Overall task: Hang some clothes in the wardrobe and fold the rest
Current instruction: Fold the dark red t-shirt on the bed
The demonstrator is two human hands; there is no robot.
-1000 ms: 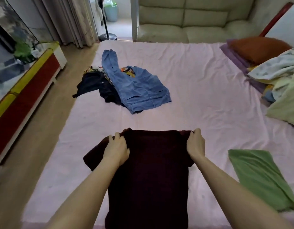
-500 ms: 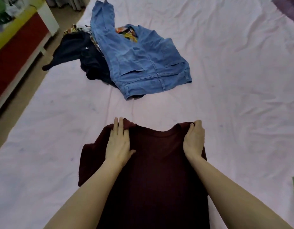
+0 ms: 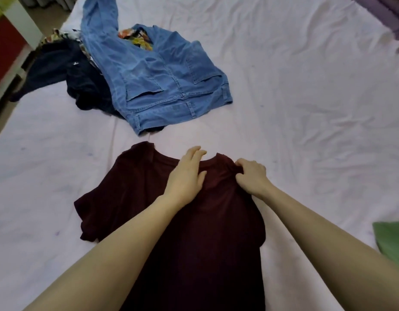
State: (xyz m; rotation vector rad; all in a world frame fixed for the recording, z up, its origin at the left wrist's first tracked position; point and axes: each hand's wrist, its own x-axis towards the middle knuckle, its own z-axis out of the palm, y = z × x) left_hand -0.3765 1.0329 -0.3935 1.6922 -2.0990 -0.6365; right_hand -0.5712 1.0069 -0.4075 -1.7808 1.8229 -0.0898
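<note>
A dark maroon T-shirt (image 3: 138,198) lies flat on the pale pink bed sheet (image 3: 306,108), collar away from me. My left hand (image 3: 186,175) rests flat on the shirt just below the collar, fingers spread. My right hand (image 3: 251,177) pinches the fabric at the shirt's right shoulder, bunching it. The left sleeve spreads out to the left; the right sleeve is hidden under my right arm.
Blue jeans (image 3: 162,81) lie crumpled beyond the shirt, over a dark navy garment (image 3: 82,86) and a patterned piece (image 3: 138,39). A folded green cloth (image 3: 393,241) sits at the right edge. A red and white cabinet (image 3: 8,41) stands left of the bed.
My left hand has slid right from the shirt's left shoulder to the middle under the collar. My right hand has closed on the right shoulder fabric. The camera has tilted further down.
</note>
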